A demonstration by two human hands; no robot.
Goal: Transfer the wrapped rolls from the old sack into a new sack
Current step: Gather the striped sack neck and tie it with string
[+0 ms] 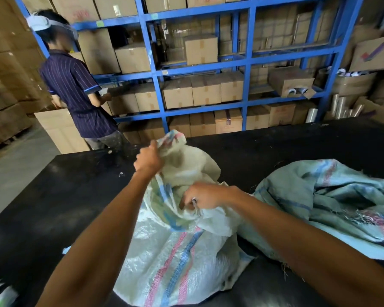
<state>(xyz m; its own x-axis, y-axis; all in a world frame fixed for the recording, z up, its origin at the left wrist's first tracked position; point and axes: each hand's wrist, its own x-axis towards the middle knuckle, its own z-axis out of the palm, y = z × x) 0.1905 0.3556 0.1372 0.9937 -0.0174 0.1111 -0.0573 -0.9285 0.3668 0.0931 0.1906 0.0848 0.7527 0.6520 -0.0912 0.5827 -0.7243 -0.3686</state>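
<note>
The pale striped sack (pixel 175 251) stands crumpled on the black worktop (pixel 297 147). Both hands, left (pixel 148 159) and right (pixel 203 196), grip its mouth. A frayed greenish sack (pixel 330 202) lies beside it.

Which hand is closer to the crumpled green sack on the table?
Right. The right hand grips the white sack just beside the green sack. The left hand holds up the white sack's far edge, farther away.

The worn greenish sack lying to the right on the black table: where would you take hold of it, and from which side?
Judging by its pose, grip the greenish sack at its frayed, rumpled near-left edge, coming from the left, beside the right hand. It lies collapsed flat, and loose folds bunch up there, so fingers could probably pinch fabric.
</note>
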